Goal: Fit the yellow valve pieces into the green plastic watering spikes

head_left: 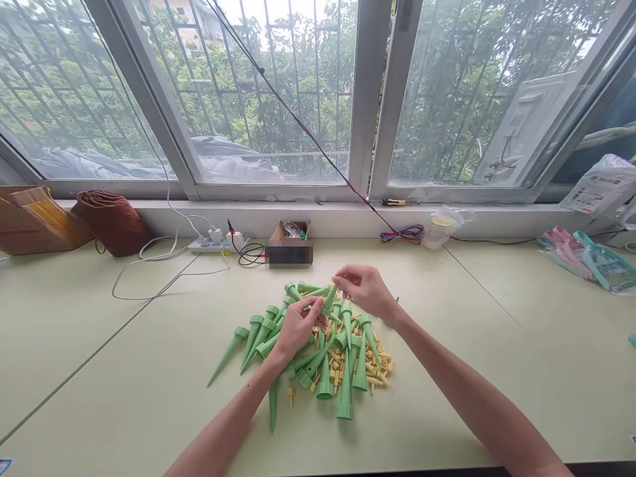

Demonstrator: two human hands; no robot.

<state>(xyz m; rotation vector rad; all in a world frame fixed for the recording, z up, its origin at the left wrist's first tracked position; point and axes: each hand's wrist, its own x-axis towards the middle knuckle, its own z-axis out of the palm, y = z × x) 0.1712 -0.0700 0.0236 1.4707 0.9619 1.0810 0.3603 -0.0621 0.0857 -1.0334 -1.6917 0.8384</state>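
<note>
A heap of green plastic cone spikes (342, 371) lies in the middle of the pale green table (99, 397), mixed with several small yellow plastic pieces (373, 371). My left hand (297, 326) hovers over the heap with its fingers closed round one green spike (328, 301), which it holds tilted up. My right hand (365, 289) sits just right of that spike's upper end, its fingertips pinched together on something too small to name. One loose yellow piece (291, 396) rests near a spike at the front of the heap.
At the back under the window are a power strip (213, 245) with white cables, a small open cardboard box (289, 232), a brown pouch (112, 222), a cardboard box (30, 218), a plastic bag with a tub (442, 228), and packets (591, 258) at the right.
</note>
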